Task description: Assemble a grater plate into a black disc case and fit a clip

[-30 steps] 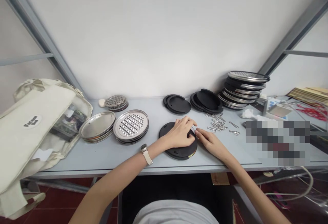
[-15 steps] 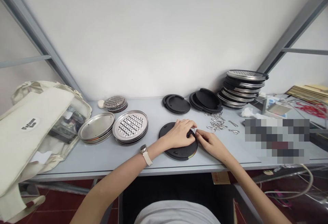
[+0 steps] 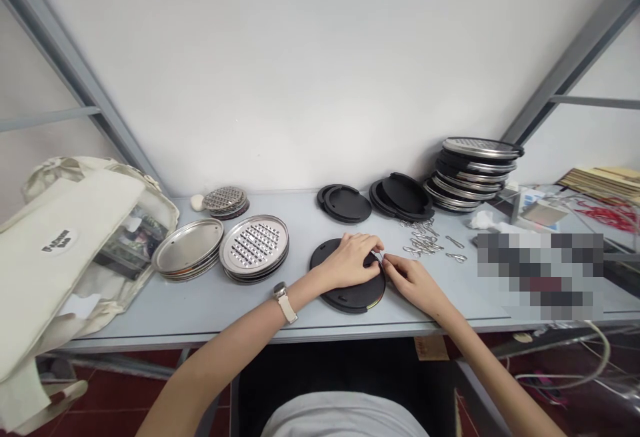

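Observation:
A round black plastic disc (image 3: 345, 298) lies flat on the table before me, a thin shiny edge showing at its lower right. My left hand (image 3: 355, 261) rests on top, its fingers curled over the right side and holding it down. At that right edge, my right hand (image 3: 407, 278) pinches a small metal wire loop (image 3: 381, 257) between thumb and fingertips. How the loop meets the disc is partly hidden by the fingers. Several similar metal wire loops (image 3: 424, 239) lie in a loose heap just beyond my right hand, and two lie apart to its right.
Round metal grater plates (image 3: 254, 245) and plain metal discs (image 3: 187, 250) are stacked at left, near a cream bag (image 3: 75, 237). Black plastic discs (image 3: 349, 203) and black trays (image 3: 407, 195) stand along the wall. A tall stack of assembled graters (image 3: 475, 173) is at the back right.
Both hands stay nearly in place at the disc's right edge. The right fingertips have shifted very slightly, and the pinched loop shows a little more clearly.

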### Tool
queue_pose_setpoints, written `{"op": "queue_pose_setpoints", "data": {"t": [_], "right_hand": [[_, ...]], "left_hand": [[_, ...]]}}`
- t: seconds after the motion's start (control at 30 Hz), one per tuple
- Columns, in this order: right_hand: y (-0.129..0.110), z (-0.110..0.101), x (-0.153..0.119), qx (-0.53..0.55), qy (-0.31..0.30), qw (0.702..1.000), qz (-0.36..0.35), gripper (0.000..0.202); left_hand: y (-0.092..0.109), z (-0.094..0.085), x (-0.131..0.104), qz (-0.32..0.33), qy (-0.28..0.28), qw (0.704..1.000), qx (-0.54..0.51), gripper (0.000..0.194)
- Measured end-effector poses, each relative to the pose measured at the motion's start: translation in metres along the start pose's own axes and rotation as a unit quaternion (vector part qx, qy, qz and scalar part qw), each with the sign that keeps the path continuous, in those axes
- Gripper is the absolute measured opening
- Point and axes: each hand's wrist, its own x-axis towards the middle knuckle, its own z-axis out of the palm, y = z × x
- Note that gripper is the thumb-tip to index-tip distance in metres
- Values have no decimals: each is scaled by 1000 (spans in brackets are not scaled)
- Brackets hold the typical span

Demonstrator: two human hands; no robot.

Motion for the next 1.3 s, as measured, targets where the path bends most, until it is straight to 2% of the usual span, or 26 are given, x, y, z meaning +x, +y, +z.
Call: {"op": "queue_pose_setpoints", "data": {"t": [0.4,1.3], "right_hand": [[-1,0,2,10,-4,1000,-9,32],[2,4,-2,38,8,999,-2,28]], "left_hand": [[-1,1,0,-1,3,1000,9,21],[1,0,1,-22,13,999,-42,21]]}}
